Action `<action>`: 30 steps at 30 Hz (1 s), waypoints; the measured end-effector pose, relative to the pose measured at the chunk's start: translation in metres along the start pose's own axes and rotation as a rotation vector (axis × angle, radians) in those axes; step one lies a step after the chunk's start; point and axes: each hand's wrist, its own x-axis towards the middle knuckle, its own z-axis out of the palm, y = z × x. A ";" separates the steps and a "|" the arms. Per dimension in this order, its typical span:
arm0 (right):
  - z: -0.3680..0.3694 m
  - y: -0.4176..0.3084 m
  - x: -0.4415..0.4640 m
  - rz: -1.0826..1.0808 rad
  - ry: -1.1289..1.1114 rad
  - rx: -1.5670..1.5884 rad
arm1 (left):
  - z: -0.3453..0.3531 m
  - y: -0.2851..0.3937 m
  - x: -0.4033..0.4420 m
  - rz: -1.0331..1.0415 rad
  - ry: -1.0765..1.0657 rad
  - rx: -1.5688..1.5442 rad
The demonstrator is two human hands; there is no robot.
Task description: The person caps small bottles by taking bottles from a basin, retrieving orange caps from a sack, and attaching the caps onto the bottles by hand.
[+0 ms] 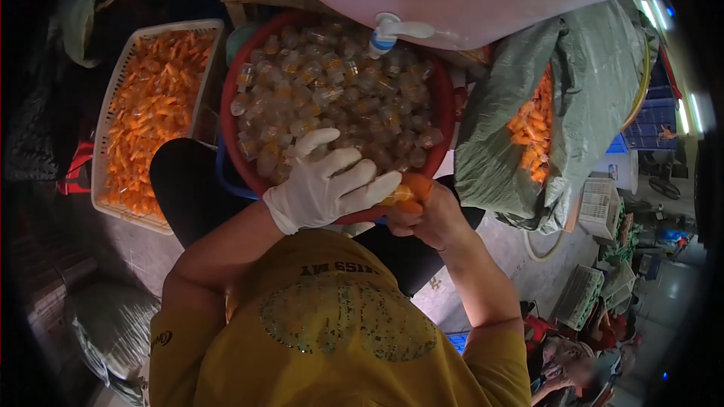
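My left hand (328, 187) wears a white glove. Its lower fingers reach to a small yellow-orange translucent piece (395, 196), while the others are spread over a red tub (229, 117). Bare, my right hand (430, 218) is closed at the tub's near rim around an orange piece (413, 183), meeting the gloved fingertips there. How the pieces fit together is partly hidden by fingers. Many small clear plastic containers (324, 94) with orange printing fill the tub in front of me.
On the left stands a white basket (113, 109) full of orange plastic pieces (154, 117). A green woven sack (490, 151) at right lies open on more orange pieces (534, 132). A large pale vessel with a white tap (388, 28) overhangs the tub. Other people (573, 365) are at lower right.
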 end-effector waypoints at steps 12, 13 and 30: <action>-0.007 -0.016 -0.023 -0.878 0.197 -1.718 | 0.006 0.004 0.001 -1.024 -0.774 -1.380; -0.009 -0.015 -0.024 -0.828 0.203 -1.613 | 0.007 0.005 0.005 -0.701 -0.675 -1.032; -0.178 -0.110 -0.065 -0.847 1.304 -1.290 | -0.068 -0.100 -0.041 -0.766 -0.076 0.392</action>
